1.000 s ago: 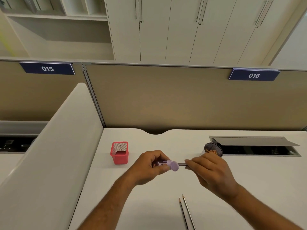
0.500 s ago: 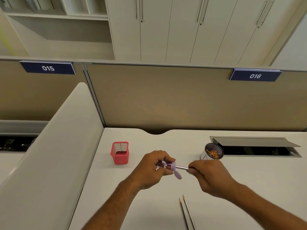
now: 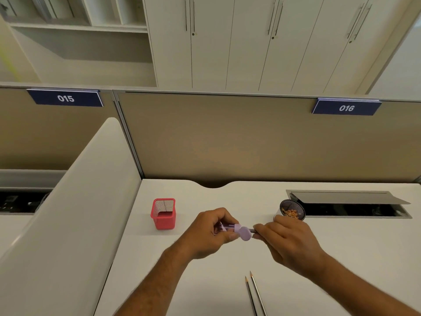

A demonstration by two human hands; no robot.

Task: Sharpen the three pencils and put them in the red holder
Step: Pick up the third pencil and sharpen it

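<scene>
My left hand [image 3: 208, 232] grips a lilac sharpener [image 3: 242, 232] with a clear barrel, held above the white desk. My right hand [image 3: 288, 242] is closed on a dark pencil [image 3: 252, 230] whose tip is inside the sharpener; most of the pencil is hidden by my fingers. Two more pencils [image 3: 255, 293] lie side by side on the desk near me, points facing away. The red mesh holder [image 3: 163, 213] stands upright to the left of my hands, with nothing showing inside.
A dark round cup [image 3: 292, 210] holding orange shavings stands behind my right hand. A cable hatch [image 3: 346, 202] with a raised lid is open at the back right. A tan partition closes the desk's far edge, and a white divider [image 3: 75, 215] runs along the left.
The sharpener's lilac cap has turned between frames and my right hand has shifted slightly along the pencil. Both hands stay at the same place over the desk.
</scene>
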